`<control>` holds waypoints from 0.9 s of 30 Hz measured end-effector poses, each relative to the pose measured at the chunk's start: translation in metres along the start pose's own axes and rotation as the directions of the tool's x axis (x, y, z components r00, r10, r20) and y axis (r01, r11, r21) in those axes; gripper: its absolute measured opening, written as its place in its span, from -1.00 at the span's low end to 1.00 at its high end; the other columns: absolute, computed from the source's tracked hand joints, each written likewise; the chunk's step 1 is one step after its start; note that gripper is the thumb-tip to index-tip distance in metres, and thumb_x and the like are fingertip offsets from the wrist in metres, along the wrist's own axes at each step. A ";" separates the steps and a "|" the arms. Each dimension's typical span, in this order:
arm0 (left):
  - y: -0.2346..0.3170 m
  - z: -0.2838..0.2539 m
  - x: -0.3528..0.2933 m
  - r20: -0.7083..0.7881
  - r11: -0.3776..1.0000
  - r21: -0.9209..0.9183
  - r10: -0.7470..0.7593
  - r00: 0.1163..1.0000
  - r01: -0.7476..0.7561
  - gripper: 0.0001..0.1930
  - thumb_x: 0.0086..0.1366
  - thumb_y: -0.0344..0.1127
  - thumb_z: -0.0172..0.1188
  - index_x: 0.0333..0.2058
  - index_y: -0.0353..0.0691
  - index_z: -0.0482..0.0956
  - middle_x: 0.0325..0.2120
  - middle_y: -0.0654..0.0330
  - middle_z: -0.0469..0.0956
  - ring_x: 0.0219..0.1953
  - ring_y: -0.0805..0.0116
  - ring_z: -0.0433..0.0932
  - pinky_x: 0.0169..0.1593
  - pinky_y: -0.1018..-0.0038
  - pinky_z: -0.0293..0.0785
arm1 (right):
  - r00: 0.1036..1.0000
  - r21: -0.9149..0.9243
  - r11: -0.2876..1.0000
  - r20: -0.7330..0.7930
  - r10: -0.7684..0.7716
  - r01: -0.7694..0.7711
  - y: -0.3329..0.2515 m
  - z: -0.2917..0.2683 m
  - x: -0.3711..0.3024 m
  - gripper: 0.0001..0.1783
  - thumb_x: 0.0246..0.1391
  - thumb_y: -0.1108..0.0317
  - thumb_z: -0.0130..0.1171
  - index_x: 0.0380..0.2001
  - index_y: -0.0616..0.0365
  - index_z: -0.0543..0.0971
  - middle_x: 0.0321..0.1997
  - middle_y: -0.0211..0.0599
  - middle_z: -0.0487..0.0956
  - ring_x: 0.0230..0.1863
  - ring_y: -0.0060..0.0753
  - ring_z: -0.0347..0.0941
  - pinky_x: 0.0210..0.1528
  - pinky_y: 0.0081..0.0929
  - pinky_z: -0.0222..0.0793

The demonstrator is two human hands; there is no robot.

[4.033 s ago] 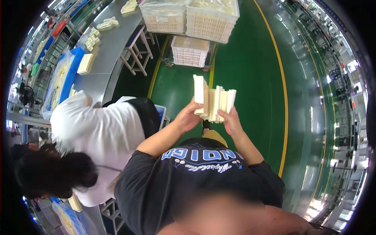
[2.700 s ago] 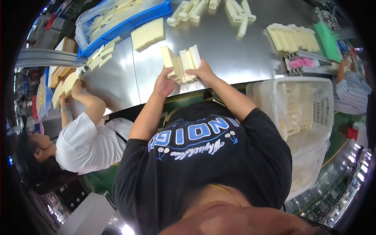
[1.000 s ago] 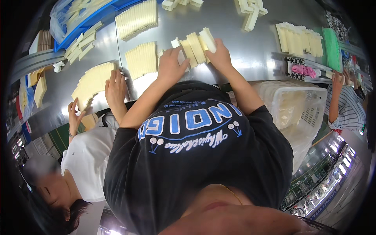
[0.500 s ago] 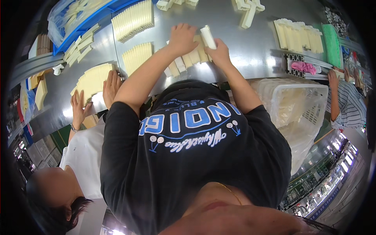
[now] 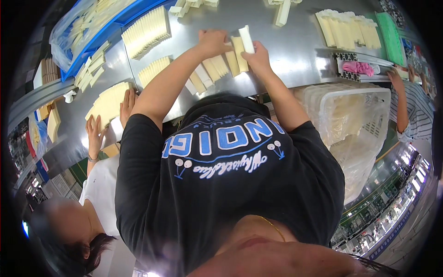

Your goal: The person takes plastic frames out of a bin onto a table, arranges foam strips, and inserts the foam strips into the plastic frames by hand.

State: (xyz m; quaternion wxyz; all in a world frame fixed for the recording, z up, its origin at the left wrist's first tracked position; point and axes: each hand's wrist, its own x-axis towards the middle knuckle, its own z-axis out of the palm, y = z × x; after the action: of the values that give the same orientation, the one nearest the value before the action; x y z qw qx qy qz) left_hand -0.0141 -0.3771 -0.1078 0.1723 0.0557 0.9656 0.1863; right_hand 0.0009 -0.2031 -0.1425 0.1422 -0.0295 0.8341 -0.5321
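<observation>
A row of cream and white strips (image 5: 214, 69) lies side by side on the metal table before me. At the far end of that row, my left hand (image 5: 214, 44) has its fingers curled down, the thumb against a strip's end; what they grip is hidden. My right hand (image 5: 257, 59) is closed on the lower end of a white strip (image 5: 247, 40), which stands out beyond the fingers at the row's right end. Just left of it lies a cream strip (image 5: 239, 54).
Fanned stacks of cream strips (image 5: 146, 32) lie left of the row, near a blue tray (image 5: 121, 21) with bagged pieces. Another person's hands (image 5: 94, 131) touch a stack at left. More strips (image 5: 348, 30) lie right; a white plastic crate (image 5: 360, 94) stands below the table edge.
My left hand's fingers, spread before, are now curled. My right hand still holds the white strip, whose tilt has changed slightly. The whole view has shifted a little.
</observation>
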 end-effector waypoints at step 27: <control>-0.020 0.016 -0.002 -0.042 0.992 -0.114 -0.064 0.997 0.059 -0.62 -0.07 -0.16 0.04 -0.20 -0.07 0.44 -0.45 0.17 0.52 -0.33 0.23 0.46 -0.12 0.24 0.04 | 0.942 -0.038 0.984 0.287 0.176 -0.172 -0.029 0.014 0.003 -0.64 -0.33 0.40 0.04 -0.34 0.31 0.39 -0.45 -0.09 0.46 -0.35 -0.18 0.42 -0.26 -0.39 0.32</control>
State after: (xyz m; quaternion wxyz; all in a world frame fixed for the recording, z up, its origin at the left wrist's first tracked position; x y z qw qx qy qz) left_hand -0.0070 -0.3907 -0.1291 0.1587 0.0118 0.9586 0.2363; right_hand -0.0008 -0.2281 -0.1229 0.3089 -0.0341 0.8070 -0.5022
